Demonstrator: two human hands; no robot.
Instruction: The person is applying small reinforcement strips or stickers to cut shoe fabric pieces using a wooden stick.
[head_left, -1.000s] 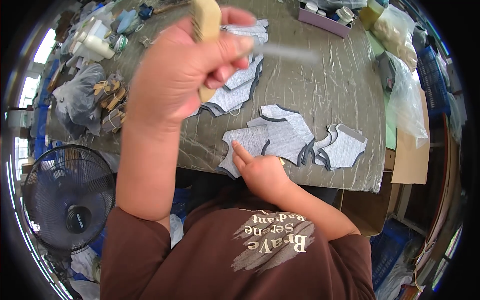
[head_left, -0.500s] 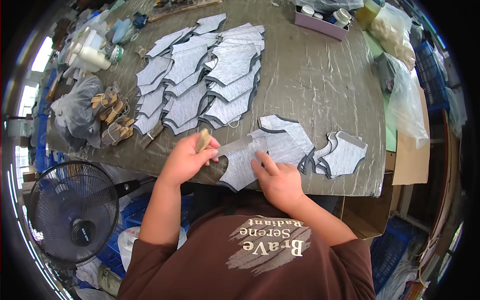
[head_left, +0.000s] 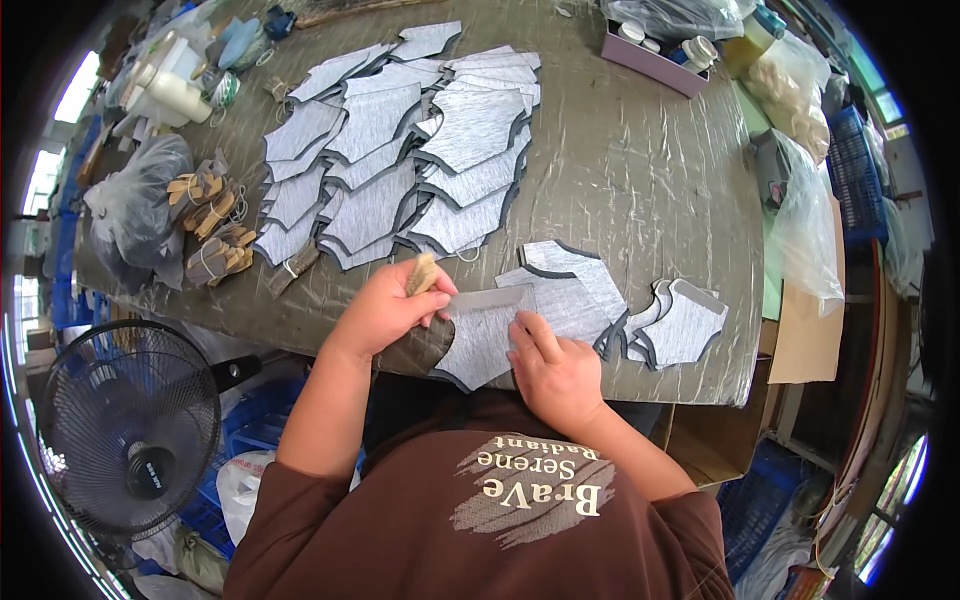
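Left hand [head_left: 385, 310] grips a brush [head_left: 424, 273] over the grey cut piece [head_left: 480, 345]; right hand [head_left: 555, 375] presses that piece flat.

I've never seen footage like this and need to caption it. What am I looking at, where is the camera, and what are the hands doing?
No machine here: a person works with bare hands. The single view comes from a fisheye camera worn on their head, looking down, so edges bend. The left hand grips a wooden-handled brush, its bristles on a grey cut piece at the table's near edge. The right hand presses that piece flat. Behind lie overlapping rows of similar grey pieces, a few more at right, plastic bags and a fan on the left.
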